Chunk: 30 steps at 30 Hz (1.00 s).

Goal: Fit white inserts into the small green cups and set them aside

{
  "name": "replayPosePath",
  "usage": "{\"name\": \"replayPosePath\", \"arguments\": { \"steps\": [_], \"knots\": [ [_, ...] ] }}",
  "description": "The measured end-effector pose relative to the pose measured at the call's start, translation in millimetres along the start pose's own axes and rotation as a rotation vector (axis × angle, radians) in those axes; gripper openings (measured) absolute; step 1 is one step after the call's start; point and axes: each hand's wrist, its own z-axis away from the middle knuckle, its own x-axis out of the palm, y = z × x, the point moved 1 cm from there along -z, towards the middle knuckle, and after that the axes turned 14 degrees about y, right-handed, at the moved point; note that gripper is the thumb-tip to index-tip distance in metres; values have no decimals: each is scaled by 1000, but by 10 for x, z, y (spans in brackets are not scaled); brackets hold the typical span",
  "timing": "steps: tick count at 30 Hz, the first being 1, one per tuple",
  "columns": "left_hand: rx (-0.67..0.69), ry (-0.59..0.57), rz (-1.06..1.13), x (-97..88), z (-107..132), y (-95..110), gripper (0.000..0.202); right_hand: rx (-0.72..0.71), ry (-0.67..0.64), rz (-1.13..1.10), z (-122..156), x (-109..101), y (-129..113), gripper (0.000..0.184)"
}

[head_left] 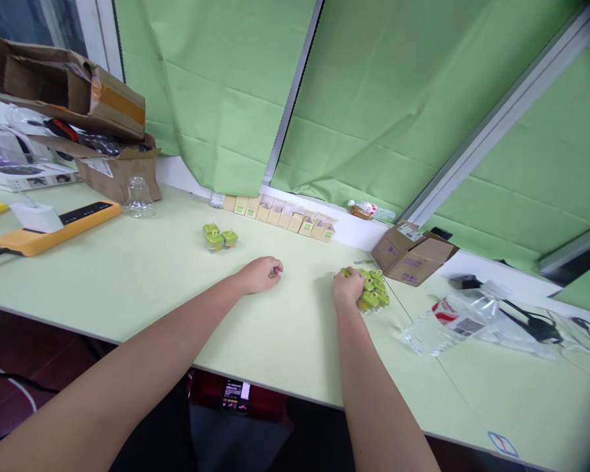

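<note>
My left hand (263, 274) is over the middle of the table with its fingers curled closed; whether anything is inside is hidden. At the left edge of a cluster of small clear containers with green lids and loops (371, 298), my right hand (348, 286) has its fingers closed around one of them, which is mostly covered by the hand. Beyond my left hand, to the left, a group of three similar green-lidded containers (215, 241) stands on the table. Small cardboard boxes (275, 214) form a row along the wall, some with green labels.
An orange power strip (81, 219) with a white plug, a clear jar (139, 198) and stacked cardboard boxes (118, 167) occupy the left. To the right are an open carton (408, 254), a large clear plastic bottle (452, 321) and black cables. A small bottle (372, 210) lies on the ledge.
</note>
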Motion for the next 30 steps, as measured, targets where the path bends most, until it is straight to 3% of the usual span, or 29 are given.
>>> {"name": "replayPosePath", "arguments": {
  "steps": [3, 7, 11, 15, 19, 22, 27, 30],
  "knots": [
    [23, 59, 10, 6, -1, 12, 32, -24, -41, -60, 179, -59, -247, 30],
    [-3, 143, 124, -9, 9, 65, 70, -114, -333, -370, 605, -66, -675, 26],
    [-15, 9, 236, -46, 6, 137, 43, -146, -546, -533, 898, -35, -920, 23],
    [-52, 31, 235, -64, -15, 177, 39, 68, -533, -687, 882, -5, -930, 22],
    [-116, 55, 195, -29, -18, 93, 50, 495, -442, -967, 730, -20, -851, 23],
    [-156, 119, 96, -7, -32, -62, 52, 738, -476, -1100, 628, -46, -777, 24],
    [-147, 273, -101, -5, -87, -295, 45, 745, -561, -1084, 613, -33, -725, 27],
    [-91, 293, -151, -48, -84, -252, 49, 699, -658, -1005, 699, -7, -752, 34]
  ]
}}
